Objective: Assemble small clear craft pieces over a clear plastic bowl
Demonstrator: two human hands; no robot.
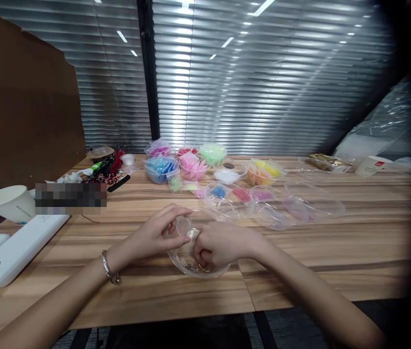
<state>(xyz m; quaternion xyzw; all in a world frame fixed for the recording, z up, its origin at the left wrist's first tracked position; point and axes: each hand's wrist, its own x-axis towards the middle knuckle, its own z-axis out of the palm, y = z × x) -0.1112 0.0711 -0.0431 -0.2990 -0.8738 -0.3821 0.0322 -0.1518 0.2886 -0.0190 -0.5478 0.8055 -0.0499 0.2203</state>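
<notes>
On a wood-grain surface (161, 298), a round, clear plastic bowl (198, 276) sits upright near the middle of the front edge, small pale pieces (189, 264) scattered across its bottom. The right hand (227, 242) reaches inside, fingers bunched downward, though whether they pinch anything cannot be told; the left hand (157, 229) holds a small clear cup (182, 225) between curved fingers and thumb above the bowl's left side, and handling such tiny pieces appears to call for a light, precise pinch.
</notes>
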